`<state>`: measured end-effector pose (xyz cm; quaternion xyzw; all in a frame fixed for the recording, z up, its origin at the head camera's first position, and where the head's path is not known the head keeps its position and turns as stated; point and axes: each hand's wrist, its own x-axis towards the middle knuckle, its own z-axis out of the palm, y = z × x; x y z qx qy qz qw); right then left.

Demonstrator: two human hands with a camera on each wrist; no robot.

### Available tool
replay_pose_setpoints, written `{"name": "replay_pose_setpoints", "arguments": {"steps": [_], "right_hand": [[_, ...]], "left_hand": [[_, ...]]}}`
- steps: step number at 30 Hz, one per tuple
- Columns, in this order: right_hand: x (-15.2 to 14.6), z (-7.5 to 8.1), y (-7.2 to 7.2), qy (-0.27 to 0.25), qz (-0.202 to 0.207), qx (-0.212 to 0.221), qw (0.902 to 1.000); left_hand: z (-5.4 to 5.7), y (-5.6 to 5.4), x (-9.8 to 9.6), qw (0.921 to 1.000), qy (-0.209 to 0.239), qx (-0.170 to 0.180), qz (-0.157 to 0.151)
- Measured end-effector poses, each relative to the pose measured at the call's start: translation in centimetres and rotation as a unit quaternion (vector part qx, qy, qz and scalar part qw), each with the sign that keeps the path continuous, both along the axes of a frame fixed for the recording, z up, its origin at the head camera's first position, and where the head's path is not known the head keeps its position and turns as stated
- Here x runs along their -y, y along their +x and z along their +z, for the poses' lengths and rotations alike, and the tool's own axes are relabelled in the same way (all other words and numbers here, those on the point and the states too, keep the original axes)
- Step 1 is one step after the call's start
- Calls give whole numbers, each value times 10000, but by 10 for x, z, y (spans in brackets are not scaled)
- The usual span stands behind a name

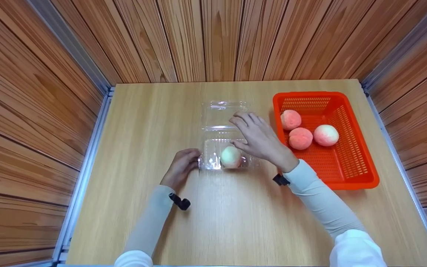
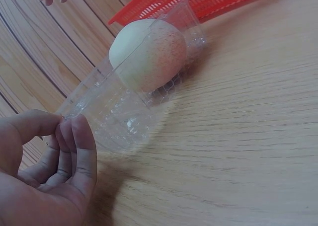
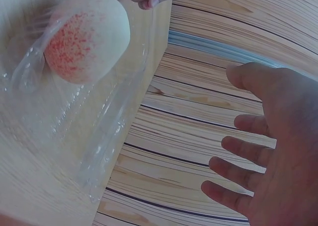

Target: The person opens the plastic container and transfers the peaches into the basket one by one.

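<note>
A clear plastic clamshell box (image 1: pixel 211 157) lies with its lid (image 1: pixel 219 115) folded back, away from the person. One pale peach (image 1: pixel 231 157) with a pink blush sits in its base, toward the right part. At the left wall, my left hand (image 1: pixel 182 165) pinches the rim between thumb and fingertips, as the left wrist view shows at the box edge (image 2: pixel 107 99). My right hand (image 1: pixel 258 139) hovers over the box's right side, above the peach. Its fingers are spread, and the right wrist view shows nothing in the palm (image 3: pixel 293 156).
To the right stands an orange-red plastic basket (image 1: pixel 332 168) with slotted walls, close beside the right forearm. Two pink peaches (image 1: pixel 300 138) and a paler peach (image 1: pixel 326 135) lie inside it. Wood-plank walls (image 1: pixel 221 40) enclose the table (image 1: pixel 139 122) at the back and sides.
</note>
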<state>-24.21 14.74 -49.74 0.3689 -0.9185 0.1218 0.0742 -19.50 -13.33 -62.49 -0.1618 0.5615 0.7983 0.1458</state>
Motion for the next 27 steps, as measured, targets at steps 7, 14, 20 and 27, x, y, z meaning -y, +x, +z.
{"name": "replay_pose_setpoints", "arguments": {"steps": [7,14,20,27], "right_hand": [[3,-4,1,37,-13,117,9999],[5,-9,1,-27,-41,198,9998],[6,-15,1,-47,-83,328,9994],[9,-22,3,28,-128,457,9989]], "left_hand": [[-1,0,1,10000,-45,19,-22],[-3,-1,2,9999,-102,25,-89],[-3,-1,3,9996,-179,-76,-224],[-2,-1,2,9997,-135,14,-193]]}}
